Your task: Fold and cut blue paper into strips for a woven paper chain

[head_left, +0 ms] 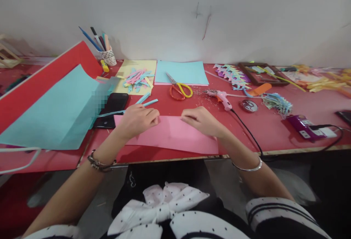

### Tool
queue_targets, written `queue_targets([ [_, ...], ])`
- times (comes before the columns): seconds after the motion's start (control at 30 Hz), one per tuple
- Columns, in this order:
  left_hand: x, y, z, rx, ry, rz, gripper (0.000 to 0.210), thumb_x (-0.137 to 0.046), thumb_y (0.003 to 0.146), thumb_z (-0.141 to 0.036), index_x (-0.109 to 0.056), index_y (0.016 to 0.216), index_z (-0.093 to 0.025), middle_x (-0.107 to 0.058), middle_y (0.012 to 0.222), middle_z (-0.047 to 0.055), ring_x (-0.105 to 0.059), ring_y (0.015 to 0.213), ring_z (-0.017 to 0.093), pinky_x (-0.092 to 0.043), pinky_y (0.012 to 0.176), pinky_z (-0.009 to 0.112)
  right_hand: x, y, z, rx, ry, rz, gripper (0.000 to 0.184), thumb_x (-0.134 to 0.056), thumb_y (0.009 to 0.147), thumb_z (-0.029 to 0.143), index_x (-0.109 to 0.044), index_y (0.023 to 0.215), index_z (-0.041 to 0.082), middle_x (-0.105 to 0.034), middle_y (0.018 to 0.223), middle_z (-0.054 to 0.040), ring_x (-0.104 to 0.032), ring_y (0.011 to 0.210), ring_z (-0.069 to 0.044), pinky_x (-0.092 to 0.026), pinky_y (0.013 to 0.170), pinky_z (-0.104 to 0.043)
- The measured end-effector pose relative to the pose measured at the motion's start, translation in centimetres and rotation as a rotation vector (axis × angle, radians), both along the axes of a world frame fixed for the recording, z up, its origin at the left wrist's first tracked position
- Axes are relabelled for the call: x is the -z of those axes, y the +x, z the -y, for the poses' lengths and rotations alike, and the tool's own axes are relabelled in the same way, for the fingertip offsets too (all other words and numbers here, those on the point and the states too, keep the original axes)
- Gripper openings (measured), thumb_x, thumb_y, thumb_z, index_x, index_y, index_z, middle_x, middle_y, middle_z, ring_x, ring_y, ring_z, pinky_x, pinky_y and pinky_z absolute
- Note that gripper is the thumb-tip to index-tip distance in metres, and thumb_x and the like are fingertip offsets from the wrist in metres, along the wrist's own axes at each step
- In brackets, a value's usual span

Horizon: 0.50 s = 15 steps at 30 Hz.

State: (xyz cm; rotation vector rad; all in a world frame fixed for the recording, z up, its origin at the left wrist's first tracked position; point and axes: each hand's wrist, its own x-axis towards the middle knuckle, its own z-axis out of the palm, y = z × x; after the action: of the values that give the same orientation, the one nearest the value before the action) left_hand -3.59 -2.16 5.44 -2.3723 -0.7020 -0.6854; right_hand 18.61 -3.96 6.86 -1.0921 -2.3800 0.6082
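Note:
A sheet of pink paper (175, 134) lies at the table's front edge, its far edge pinched in both hands. My left hand (139, 120) is closed on that edge toward the left, fingers curled over it. Toward the right, my right hand (201, 120) pinches the same edge between thumb and fingers. Just beyond the paper rest scissors (181, 90) with one red and one yellow handle, blades apart. Narrow blue paper strips (148, 102) lie beside my left hand, near a black phone (116, 103).
A pink glue gun (219, 96) trails a black cord on the right, near a purple power adapter (304, 125). Behind are blue sheets (179, 71) and a pile of cut strips (138, 78). A pen cup (109, 56) and large blue sheet (63, 114) stand left.

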Motion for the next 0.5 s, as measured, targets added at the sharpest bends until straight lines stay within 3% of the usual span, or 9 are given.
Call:
queue_targets([
  [0.1, 0.4, -2.3, -0.3, -0.049, -0.012, -0.004, 0.029, -0.039, 0.078, -0.012, -0.046, 0.05, -0.02, -0.049, 0.039, -0.005, -0.041, 0.037, 0.009, -0.031, 0.046, 0.024, 0.0, 2.0, 0.1, 0.028, -0.03, -0.017, 0.028, -0.04, 0.084, 0.028, -0.04, 0.059, 0.017, -0.037, 0.052, 0.0056, -0.034, 0.049, -0.006, -0.025, 0.05, -0.018],
  [0.23, 0.6, -5.5, -0.3, -0.19, -0.185, 0.098, 0.031, -0.039, 0.078, -0.013, -0.038, 0.047, -0.021, -0.039, 0.037, -0.005, -0.034, 0.037, 0.01, -0.023, 0.044, 0.026, -0.6, 4.2, 0.7, 0.086, -0.025, 0.014, 0.029, -0.041, 0.084, 0.028, -0.039, 0.057, 0.017, -0.036, 0.051, 0.0054, -0.034, 0.048, -0.006, -0.025, 0.048, -0.018],
  [0.33, 0.1, -6.0, 0.1, -0.287, -0.193, 0.217, 0.034, -0.039, 0.077, -0.01, -0.03, 0.046, -0.021, -0.031, 0.036, -0.005, -0.029, 0.038, 0.011, -0.021, 0.044, 0.027, -1.1, 4.4, 1.3, 0.05, 0.022, 0.075, 0.031, -0.04, 0.086, 0.028, -0.041, 0.057, 0.017, -0.041, 0.052, 0.0042, -0.037, 0.048, -0.007, -0.026, 0.05, -0.019],
  [0.43, -0.8, -3.7, 0.9, -0.256, -0.231, 0.288, 0.021, -0.041, 0.083, -0.019, -0.045, 0.063, -0.022, -0.049, 0.05, -0.003, -0.046, 0.051, 0.013, -0.035, 0.053, 0.025, -1.3, 3.4, 1.5, -0.049, 0.089, 0.138, 0.032, -0.037, 0.089, 0.03, -0.047, 0.062, 0.017, -0.052, 0.057, 0.001, -0.044, 0.054, -0.009, -0.029, 0.054, -0.02],
  [0.47, -1.1, -2.6, 1.2, -0.13, -0.324, 0.312, 0.014, -0.04, 0.084, -0.024, -0.051, 0.078, -0.02, -0.059, 0.067, 0.001, -0.053, 0.063, 0.014, -0.04, 0.059, 0.026, -1.4, 2.9, 1.5, -0.072, 0.113, 0.147, 0.032, -0.036, 0.09, 0.03, -0.05, 0.064, 0.017, -0.054, 0.059, 0.0001, -0.046, 0.055, -0.009, -0.03, 0.055, -0.02],
  [0.5, -1.3, -1.4, 1.5, -0.024, -0.375, 0.279, 0.019, -0.036, 0.087, -0.028, -0.052, 0.09, -0.018, -0.063, 0.081, 0.004, -0.056, 0.075, 0.016, -0.042, 0.067, 0.028, -1.4, 2.5, 1.5, -0.091, 0.135, 0.153, 0.033, -0.035, 0.09, 0.031, -0.051, 0.066, 0.017, -0.056, 0.06, -0.0005, -0.047, 0.057, -0.01, -0.031, 0.057, -0.021],
])
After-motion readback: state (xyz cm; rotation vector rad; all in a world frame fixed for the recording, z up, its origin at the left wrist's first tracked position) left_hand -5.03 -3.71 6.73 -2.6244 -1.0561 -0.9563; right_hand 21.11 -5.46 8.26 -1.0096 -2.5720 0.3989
